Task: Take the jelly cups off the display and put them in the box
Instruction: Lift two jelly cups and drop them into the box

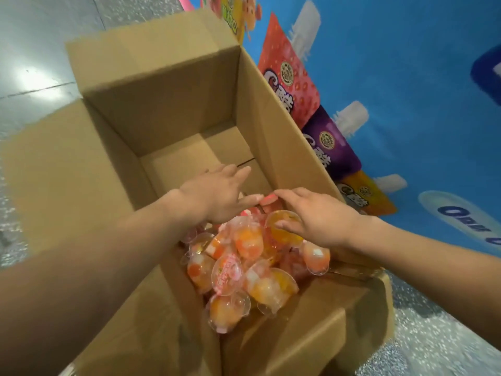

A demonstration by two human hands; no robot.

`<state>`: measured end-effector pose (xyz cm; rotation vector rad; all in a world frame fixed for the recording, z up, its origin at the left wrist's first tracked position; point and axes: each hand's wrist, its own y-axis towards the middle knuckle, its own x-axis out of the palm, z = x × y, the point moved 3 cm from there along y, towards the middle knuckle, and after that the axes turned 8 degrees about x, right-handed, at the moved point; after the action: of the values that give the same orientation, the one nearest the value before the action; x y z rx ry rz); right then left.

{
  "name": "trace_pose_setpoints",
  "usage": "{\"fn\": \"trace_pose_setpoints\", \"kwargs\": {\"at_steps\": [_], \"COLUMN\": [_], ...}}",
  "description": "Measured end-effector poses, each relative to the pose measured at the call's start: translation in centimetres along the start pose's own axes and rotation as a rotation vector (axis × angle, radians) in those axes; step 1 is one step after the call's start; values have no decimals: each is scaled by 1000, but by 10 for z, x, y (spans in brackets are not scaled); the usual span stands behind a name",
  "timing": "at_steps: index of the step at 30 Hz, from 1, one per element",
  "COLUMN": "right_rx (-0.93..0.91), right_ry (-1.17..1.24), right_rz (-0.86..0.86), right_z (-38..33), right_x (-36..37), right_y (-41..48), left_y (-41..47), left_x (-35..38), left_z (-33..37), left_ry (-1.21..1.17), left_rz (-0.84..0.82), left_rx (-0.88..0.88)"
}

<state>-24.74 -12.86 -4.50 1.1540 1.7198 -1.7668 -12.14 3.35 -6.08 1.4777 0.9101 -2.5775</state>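
An open cardboard box stands on the floor with its flaps spread. A heap of clear jelly cups with orange, pink and white filling lies in its near end. My left hand hovers flat over the far side of the heap, fingers apart, holding nothing. My right hand rests palm down on the heap, its fingers touching a yellow jelly cup. The far half of the box floor is bare cardboard.
A blue display panel with printed snack packs stands right against the box's right wall. Grey speckled floor lies to the left and behind. The box's left flap spreads wide over the floor.
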Motion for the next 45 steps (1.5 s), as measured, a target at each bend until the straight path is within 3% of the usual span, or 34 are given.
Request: {"fn": "trace_pose_setpoints", "kwargs": {"at_steps": [15,25,36,45], "right_rx": [96,148,203,184], "right_ry": [-114,98,220,284], "right_rz": [-112,-109,-20,108], "right_z": [10,24,27,32], "right_x": [38,52,43,26], "right_y": [11,15,4,-17], "left_y": [9,8,15,24], "left_x": [19,58,77,82], "left_z": [0,-6,-2,11], "left_ry": [-24,-118,-280,-216], "left_rz": [-29,-136,-154,-84], "left_rx": [7,-73,-83,-214]}}
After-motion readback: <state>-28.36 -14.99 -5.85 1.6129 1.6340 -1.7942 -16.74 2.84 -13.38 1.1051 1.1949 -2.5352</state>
